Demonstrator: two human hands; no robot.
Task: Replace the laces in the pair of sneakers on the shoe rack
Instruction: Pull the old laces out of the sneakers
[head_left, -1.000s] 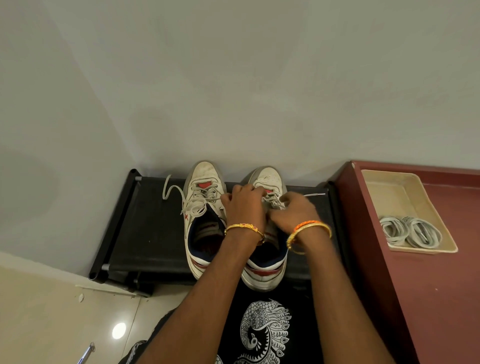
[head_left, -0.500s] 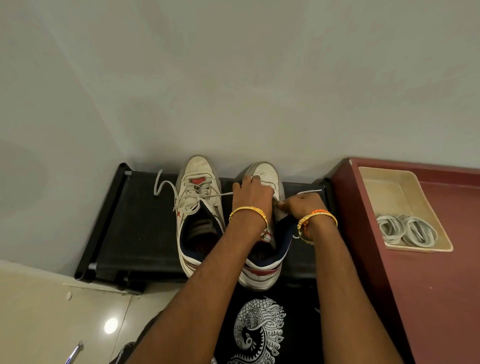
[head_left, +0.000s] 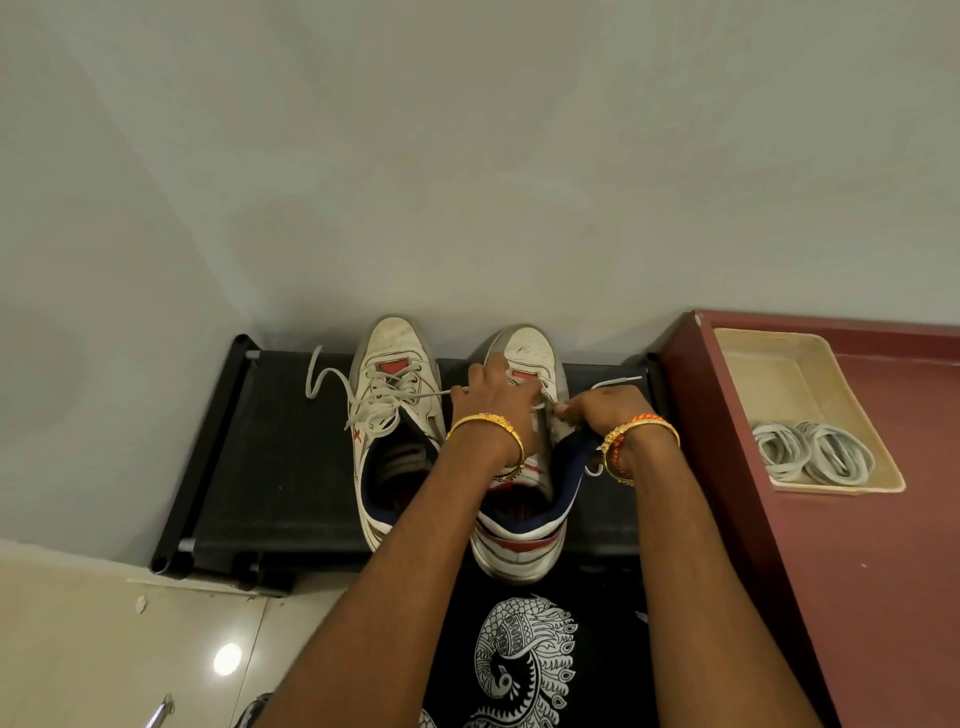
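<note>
Two worn white sneakers with red and navy trim stand side by side on a black shoe rack (head_left: 270, 467), toes to the wall. The left sneaker (head_left: 389, 395) is laced, with a loose lace end (head_left: 322, 374) trailing left. My left hand (head_left: 488, 400) lies over the front of the right sneaker (head_left: 524, 525) and pinches its lace, which runs taut to the left. My right hand (head_left: 602, 410) pinches the other part of that lace at the eyelets; its free end (head_left: 618, 382) points right across the rack.
A maroon cabinet (head_left: 883, 571) stands to the right of the rack. On it is a beige tray (head_left: 779, 374) holding coiled white laces (head_left: 810, 454). A grey wall is close behind the shoes. Tiled floor lies at the lower left.
Both hands have moved apart on the right sneaker: the left hand slid toward the toe and the right hand drew the lace out to the right. The view shifted slightly.
</note>
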